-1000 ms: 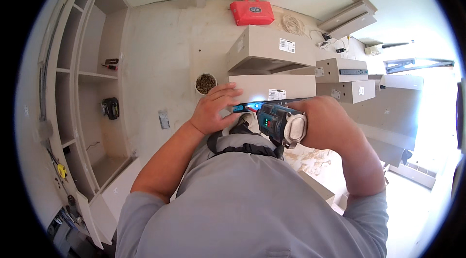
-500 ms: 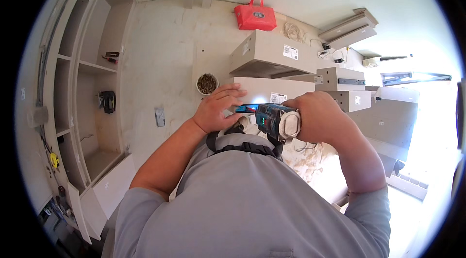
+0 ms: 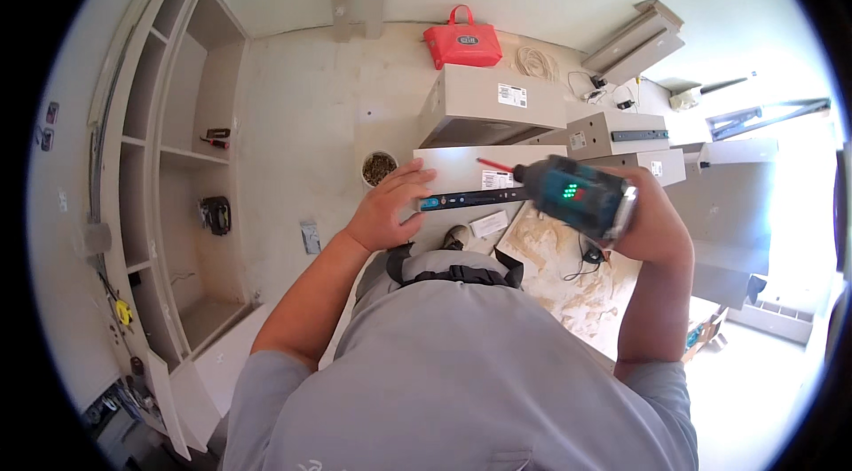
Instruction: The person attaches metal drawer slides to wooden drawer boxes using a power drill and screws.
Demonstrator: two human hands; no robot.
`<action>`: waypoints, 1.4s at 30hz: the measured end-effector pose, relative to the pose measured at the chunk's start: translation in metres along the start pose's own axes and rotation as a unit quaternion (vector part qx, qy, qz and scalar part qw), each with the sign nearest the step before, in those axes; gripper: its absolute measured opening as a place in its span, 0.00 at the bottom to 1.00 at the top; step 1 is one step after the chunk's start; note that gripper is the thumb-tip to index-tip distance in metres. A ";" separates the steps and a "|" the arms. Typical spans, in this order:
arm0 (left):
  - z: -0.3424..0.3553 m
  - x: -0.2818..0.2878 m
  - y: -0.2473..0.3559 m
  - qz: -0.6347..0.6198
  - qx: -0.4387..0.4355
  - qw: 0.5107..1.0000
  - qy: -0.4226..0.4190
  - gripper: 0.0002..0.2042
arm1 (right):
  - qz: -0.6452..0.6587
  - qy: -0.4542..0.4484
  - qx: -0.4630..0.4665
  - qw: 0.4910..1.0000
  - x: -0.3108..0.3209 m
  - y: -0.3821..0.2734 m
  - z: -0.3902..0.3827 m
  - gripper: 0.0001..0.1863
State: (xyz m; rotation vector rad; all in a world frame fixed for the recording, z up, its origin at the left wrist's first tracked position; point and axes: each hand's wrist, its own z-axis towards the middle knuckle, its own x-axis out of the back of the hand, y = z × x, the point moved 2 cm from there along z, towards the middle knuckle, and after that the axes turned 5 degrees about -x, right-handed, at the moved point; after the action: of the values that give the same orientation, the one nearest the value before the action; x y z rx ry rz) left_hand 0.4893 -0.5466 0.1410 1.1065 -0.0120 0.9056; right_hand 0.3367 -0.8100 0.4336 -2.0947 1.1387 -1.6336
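My left hand (image 3: 384, 209) grips the left end of a pale drawer box (image 3: 456, 165) in front of me, fingers over its top and thumb beside a dark slide rail (image 3: 479, 198) with a blue end piece, which runs along the box's near side. My right hand (image 3: 652, 214) is closed on a teal and black cordless drill (image 3: 577, 196), raised above the box's right part, its green and red lights showing. The drill's red bit (image 3: 493, 162) points left and hangs over the box, off the rail. Behind, a second box (image 3: 493, 98) with a label stands on its side.
Open shelving (image 3: 182, 205) stands left, holding tools. A bucket of screws (image 3: 379, 168) sits left of the boxes. A red bag (image 3: 461, 47), a cable coil (image 3: 535, 61), leaning boards (image 3: 639, 36) and more boxes (image 3: 621, 138) lie behind and right. A dusty board (image 3: 568, 285) is below.
My right hand has lifted the drill off the rail and moved right, so the bit and more of the rail now show. My left hand stays on the box.
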 end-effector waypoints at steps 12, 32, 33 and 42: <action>0.014 -0.006 0.040 0.225 0.045 0.973 -0.028 0.24 | 0.317 0.229 -0.143 0.909 -0.036 0.250 -0.148 0.39; 0.199 -0.212 0.106 0.258 -0.069 0.937 -0.225 0.17 | 0.402 0.255 -0.166 0.864 -0.015 0.413 -0.186 0.26; 0.199 -0.215 0.105 0.262 -0.077 0.933 -0.233 0.17 | 0.404 0.252 -0.160 0.865 -0.013 0.415 -0.189 0.27; 0.205 -0.234 0.094 0.220 -0.131 0.938 -0.234 0.11 | 0.409 0.345 -0.084 0.841 0.049 0.444 -0.165 0.26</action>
State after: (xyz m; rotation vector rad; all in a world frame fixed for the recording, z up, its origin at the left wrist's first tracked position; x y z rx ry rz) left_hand 0.3613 -0.8370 0.2120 1.0610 -0.7805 0.9787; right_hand 0.0033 -1.0961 0.2501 -0.7563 2.0598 -1.8358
